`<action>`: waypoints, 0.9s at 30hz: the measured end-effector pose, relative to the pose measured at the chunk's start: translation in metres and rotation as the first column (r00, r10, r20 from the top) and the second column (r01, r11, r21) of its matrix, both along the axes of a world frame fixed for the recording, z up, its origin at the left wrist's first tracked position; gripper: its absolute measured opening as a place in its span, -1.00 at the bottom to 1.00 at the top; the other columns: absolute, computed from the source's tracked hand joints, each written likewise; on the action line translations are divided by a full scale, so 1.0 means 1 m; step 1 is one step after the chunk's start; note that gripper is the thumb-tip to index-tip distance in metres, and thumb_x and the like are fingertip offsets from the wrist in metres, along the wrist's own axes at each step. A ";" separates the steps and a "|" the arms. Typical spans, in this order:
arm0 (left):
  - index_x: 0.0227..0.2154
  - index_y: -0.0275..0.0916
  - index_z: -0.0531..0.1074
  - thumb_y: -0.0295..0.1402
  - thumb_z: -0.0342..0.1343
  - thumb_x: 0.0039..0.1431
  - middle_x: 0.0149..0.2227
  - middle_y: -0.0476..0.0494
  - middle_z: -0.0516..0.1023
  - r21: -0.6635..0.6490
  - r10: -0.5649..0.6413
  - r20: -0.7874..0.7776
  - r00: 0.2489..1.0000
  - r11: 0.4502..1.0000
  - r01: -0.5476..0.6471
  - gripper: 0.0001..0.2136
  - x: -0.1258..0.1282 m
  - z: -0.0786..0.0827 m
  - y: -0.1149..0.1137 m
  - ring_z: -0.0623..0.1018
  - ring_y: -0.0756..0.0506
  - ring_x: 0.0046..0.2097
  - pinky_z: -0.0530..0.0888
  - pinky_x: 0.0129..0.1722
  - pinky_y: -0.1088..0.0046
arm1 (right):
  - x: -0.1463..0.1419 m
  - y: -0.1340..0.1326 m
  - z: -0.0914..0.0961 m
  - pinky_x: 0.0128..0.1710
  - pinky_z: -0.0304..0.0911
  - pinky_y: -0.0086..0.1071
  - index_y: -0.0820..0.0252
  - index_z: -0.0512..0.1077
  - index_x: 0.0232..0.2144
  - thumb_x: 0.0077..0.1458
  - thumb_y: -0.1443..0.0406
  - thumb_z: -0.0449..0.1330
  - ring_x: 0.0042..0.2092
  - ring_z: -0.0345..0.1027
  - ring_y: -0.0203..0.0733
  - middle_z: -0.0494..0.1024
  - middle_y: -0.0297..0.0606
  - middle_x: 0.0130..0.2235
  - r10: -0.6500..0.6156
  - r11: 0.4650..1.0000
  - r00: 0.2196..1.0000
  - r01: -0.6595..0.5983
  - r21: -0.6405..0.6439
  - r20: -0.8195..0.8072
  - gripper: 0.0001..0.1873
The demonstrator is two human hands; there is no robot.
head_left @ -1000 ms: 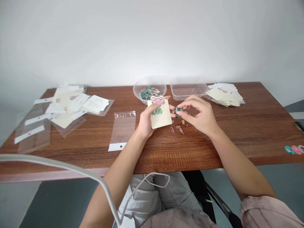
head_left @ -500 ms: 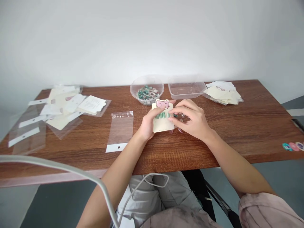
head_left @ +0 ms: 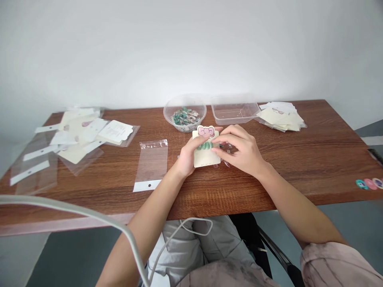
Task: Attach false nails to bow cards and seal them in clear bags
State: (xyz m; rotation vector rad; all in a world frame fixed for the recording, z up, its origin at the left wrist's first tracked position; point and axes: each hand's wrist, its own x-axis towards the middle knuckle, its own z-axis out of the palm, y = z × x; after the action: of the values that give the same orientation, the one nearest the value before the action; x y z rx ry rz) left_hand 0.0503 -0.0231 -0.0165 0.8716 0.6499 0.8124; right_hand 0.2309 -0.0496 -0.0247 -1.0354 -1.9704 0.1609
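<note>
A white wall rises behind a wood-grain tabletop (head_left: 302, 169), and you've got your work gathered at its middle. Straight ahead sits a clear bowl (head_left: 184, 114) heaped with small green and pinkish pieces, and just right of it a clear plastic tub (head_left: 235, 113). Further right lies a pile of cream cards (head_left: 279, 117), while clear bags (head_left: 40, 165) and more cards spread across the left side. A single open bag (head_left: 152, 165) lies flat near you, its white strip facing you.

Your left hand (head_left: 187, 156) has the card (head_left: 206, 157) tilted up off the tabletop, gripped from behind and below, probably to give your other hand a steady face to work on. That left-hand fingers (head_left: 220, 128) just show past the card's top edge, clenched around it. The card is cream, topped by a pink bow, with a neat row of green false nails (head_left: 204, 146) across its middle.

Your right hand (head_left: 243, 151) curves in from the right, its fingers (head_left: 217, 149) pressed at that row's right end. You can't quite tell whether they're pinching a piece.
</note>
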 end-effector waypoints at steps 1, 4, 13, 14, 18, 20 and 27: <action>-0.04 -0.23 0.63 -0.11 0.23 0.11 -0.13 -0.22 0.70 -0.003 0.009 -0.007 1.000 1.000 -0.009 -0.58 0.000 -0.001 0.000 0.66 -0.41 -0.04 0.65 -0.21 0.10 | 0.000 0.000 0.000 -0.21 0.45 -0.15 -0.02 0.55 -0.22 0.25 0.30 0.29 -0.24 0.43 -0.12 0.52 -0.29 -0.28 0.003 1.000 1.000 -0.003 0.002 0.002 -0.93; -0.07 -0.23 0.64 -0.12 0.24 0.10 -0.14 -0.21 0.70 0.002 0.021 -0.013 1.000 1.000 -0.021 -0.61 0.000 -0.002 0.000 0.66 -0.41 -0.03 0.65 -0.22 0.11 | 0.000 0.000 -0.001 -0.22 0.45 -0.17 0.00 0.55 -0.21 0.26 0.31 0.28 -0.24 0.43 -0.13 0.52 -0.29 -0.27 0.018 1.000 1.000 -0.018 0.020 0.006 -0.92; -0.04 -0.25 0.62 -0.11 0.26 0.11 -0.19 -0.20 0.69 0.008 -0.010 0.006 1.000 1.000 0.010 -0.58 0.000 -0.002 0.000 0.68 -0.34 -0.13 0.63 -0.30 0.22 | 0.000 0.002 -0.002 -0.20 0.45 -0.18 0.02 0.54 -0.19 0.26 0.32 0.29 -0.20 0.44 -0.12 0.52 -0.28 -0.25 0.041 0.999 0.999 -0.041 0.021 0.014 -0.92; -0.04 -0.25 0.62 -0.12 0.26 0.11 -0.22 -0.19 0.69 0.013 -0.009 0.008 1.000 1.000 0.009 -0.59 0.000 -0.002 0.001 0.68 -0.31 -0.15 0.62 -0.32 0.25 | 0.001 0.002 -0.002 -0.20 0.45 -0.19 0.03 0.54 -0.19 0.26 0.32 0.29 -0.19 0.45 -0.11 0.52 -0.28 -0.25 0.045 0.999 0.999 -0.046 0.025 0.011 -0.93; -0.01 -0.28 0.61 -0.25 0.28 0.06 -0.26 -0.17 0.69 0.060 0.000 -0.005 1.000 0.998 0.000 -0.59 0.000 -0.003 0.001 0.67 -0.25 -0.21 0.58 -0.27 0.29 | 0.002 0.003 -0.002 -0.18 0.44 -0.20 0.03 0.52 -0.21 0.27 0.31 0.29 -0.11 0.48 -0.08 0.53 -0.27 -0.22 0.054 0.999 0.998 -0.053 -0.007 0.015 -0.94; 0.03 -0.29 0.58 -0.32 0.27 0.01 -0.21 -0.18 0.70 0.078 -0.012 -0.012 1.000 0.997 0.013 -0.53 0.000 -0.004 0.002 0.67 -0.26 -0.20 0.59 -0.21 0.26 | 0.003 0.002 -0.003 -0.16 0.45 -0.19 0.03 0.51 -0.20 0.27 0.32 0.28 -0.03 0.49 -0.05 0.54 -0.25 -0.19 0.058 0.998 0.998 -0.057 -0.036 0.031 -0.94; 0.17 -0.29 0.46 -0.41 0.29 -0.02 -0.10 -0.25 0.69 0.057 -0.034 -0.008 0.999 0.998 0.035 -0.40 -0.004 -0.008 0.006 0.68 -0.30 -0.14 0.62 -0.24 0.24 | 0.006 0.005 -0.001 -0.16 0.44 -0.17 0.04 0.51 -0.18 0.27 0.25 0.28 -0.12 0.50 -0.08 0.56 -0.27 -0.21 0.021 0.993 1.000 -0.020 0.113 -0.005 -0.93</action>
State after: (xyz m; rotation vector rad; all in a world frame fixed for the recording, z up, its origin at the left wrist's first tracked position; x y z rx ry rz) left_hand 0.0462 -0.0173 -0.0245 0.9355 0.6185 0.8002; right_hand 0.2372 -0.0444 -0.0252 -0.9413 -1.9620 0.0629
